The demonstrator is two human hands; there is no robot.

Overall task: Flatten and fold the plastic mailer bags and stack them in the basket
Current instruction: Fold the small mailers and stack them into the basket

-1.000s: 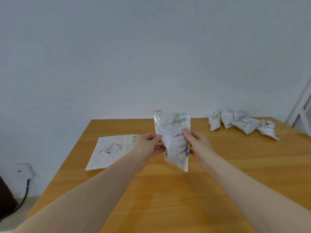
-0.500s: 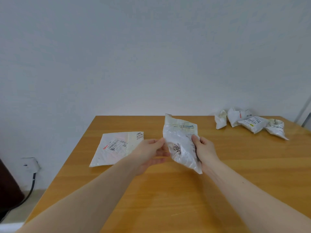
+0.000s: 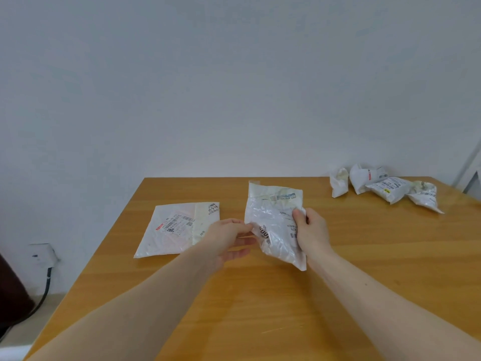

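A crumpled white plastic mailer bag with printed labels is held just above the middle of the wooden table. My left hand pinches its left edge with thumb and forefinger. My right hand grips its right side, thumb on the front. A flattened mailer with a barcode label lies on the table to the left. Several crumpled mailers sit in a heap at the far right corner. No basket is in view.
A white wall stands behind the table. At the lower left, off the table's edge, a wall socket with a black cable and a dark object are on the floor side. A white frame shows at the far right.
Both hands have lowered the held mailer toward the table and tilted it flatter. The view has dipped downward, so the table sits lower in the frame.
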